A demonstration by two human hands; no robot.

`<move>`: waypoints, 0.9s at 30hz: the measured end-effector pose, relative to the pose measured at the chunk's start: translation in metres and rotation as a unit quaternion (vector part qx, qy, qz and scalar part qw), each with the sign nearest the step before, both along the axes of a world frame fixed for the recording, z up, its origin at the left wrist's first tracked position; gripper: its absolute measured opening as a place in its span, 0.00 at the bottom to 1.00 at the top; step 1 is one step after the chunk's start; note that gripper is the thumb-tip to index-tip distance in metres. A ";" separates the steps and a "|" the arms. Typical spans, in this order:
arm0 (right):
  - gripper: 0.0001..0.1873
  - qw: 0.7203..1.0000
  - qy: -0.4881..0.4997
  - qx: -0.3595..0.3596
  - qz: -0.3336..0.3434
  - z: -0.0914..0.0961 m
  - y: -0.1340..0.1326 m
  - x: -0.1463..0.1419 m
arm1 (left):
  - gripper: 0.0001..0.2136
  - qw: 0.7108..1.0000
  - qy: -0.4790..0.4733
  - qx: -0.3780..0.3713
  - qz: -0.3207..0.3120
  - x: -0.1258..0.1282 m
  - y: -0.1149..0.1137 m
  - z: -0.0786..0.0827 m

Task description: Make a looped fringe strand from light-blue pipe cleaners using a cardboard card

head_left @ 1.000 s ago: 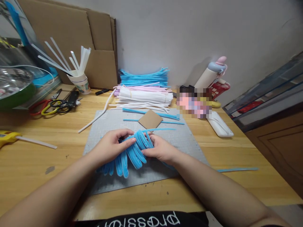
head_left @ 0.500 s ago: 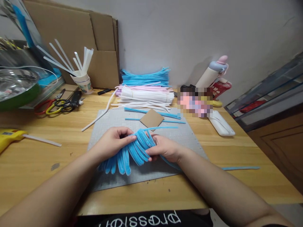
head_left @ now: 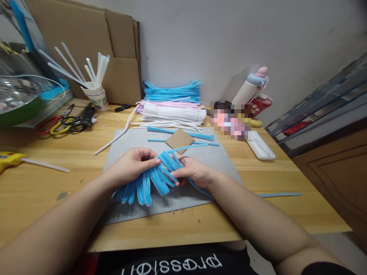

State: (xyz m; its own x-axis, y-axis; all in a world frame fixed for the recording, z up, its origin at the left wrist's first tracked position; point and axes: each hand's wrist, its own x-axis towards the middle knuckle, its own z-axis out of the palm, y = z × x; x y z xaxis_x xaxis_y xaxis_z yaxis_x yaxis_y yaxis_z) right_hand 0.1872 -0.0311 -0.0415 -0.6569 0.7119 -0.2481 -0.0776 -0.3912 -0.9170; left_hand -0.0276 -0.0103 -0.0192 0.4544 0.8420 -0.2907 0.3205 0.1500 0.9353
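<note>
A row of looped blue pipe cleaners (head_left: 159,181) is held above the grey mat (head_left: 212,160). My left hand (head_left: 136,164) pinches its upper edge between thumb and fingers. On the other side, my right hand (head_left: 192,172) is closed on the right-hand loops, thumb in front; some fingertips are hidden behind them. One loose blue end points right from the top, and another strand runs under my right wrist. Just beyond my hands, a square of brown cardboard (head_left: 179,141) lies across a single blue pipe cleaner (head_left: 156,140).
Bundles of blue (head_left: 172,92) and white pipe cleaners (head_left: 173,113) lie by the wall. Scissors (head_left: 61,123), a cup of glue sticks (head_left: 96,97) and a yellow glue gun (head_left: 10,161) are at left. A white tissue pack (head_left: 260,145) and a bottle (head_left: 246,89) are at right.
The whole view has shifted slightly, so things appear a little further left and higher. Both hands keep hold of the blue loops, whose loose top end now tilts up more.
</note>
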 end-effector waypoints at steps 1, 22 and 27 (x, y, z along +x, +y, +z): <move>0.17 1.000 -0.003 0.006 0.001 0.001 0.001 0.000 | 0.16 1.000 0.002 -0.002 0.001 0.000 0.000 0.000; 0.10 0.833 -0.310 0.432 -0.149 0.016 -0.033 -0.009 | 0.19 0.993 -0.012 0.050 0.104 -0.002 0.002 0.001; 0.12 0.944 -0.217 0.210 -0.131 0.000 -0.018 -0.017 | 0.19 0.993 -0.044 0.017 0.106 -0.003 0.003 0.004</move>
